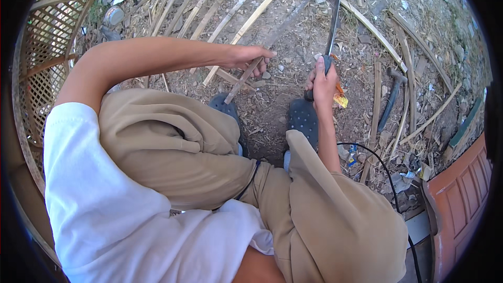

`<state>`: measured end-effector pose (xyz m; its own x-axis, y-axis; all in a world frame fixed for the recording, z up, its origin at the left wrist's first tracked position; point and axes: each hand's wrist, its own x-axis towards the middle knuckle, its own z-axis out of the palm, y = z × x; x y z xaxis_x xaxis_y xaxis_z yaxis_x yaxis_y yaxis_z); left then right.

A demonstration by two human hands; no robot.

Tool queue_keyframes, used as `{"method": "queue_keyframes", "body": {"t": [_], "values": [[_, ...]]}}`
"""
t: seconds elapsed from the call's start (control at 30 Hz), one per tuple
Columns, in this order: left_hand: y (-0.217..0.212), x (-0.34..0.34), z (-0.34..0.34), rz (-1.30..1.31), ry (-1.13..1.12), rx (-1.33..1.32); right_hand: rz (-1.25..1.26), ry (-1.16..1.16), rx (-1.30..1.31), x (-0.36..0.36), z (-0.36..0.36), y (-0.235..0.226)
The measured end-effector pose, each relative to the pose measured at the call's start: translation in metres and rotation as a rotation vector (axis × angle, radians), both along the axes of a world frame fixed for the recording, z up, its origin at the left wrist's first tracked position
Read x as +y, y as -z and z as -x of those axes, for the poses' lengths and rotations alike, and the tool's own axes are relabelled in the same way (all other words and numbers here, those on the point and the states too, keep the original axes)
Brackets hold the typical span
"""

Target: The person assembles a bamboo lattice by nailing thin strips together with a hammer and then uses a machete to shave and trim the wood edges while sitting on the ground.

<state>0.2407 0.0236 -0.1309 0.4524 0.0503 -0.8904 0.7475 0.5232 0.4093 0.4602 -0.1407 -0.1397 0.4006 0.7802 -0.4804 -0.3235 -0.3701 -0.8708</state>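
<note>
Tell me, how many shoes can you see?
2. The left shoe is beyond the bent left knee, partly covered by the trousers; the right shoe is just below the knife in the picture.

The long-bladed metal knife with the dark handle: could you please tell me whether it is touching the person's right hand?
Touching: the head view plainly shows the right hand closed around the dark handle of the knife.
</note>
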Motion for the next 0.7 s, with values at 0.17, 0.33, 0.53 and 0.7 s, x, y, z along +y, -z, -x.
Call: {"method": "queue_keyframes", "body": {"t": [0.17, 0.33, 0.53, 0.7], "values": [[-0.011, 0.012, -0.006, -0.129, 0.264, -0.003, -0.021, 0.026, 0.066, 0.002, 0.007, 0.009], [-0.009, 0.01, -0.004, -0.204, 0.307, 0.035, -0.053, 0.055, 0.145, 0.003, 0.016, 0.008], [0.0, 0.009, 0.001, -0.291, 0.256, 0.064, -0.093, 0.133, 0.238, -0.003, 0.02, 0.021], [0.001, 0.01, 0.011, -0.31, 0.224, 0.018, -0.142, 0.139, 0.215, -0.013, 0.032, 0.027]]}}
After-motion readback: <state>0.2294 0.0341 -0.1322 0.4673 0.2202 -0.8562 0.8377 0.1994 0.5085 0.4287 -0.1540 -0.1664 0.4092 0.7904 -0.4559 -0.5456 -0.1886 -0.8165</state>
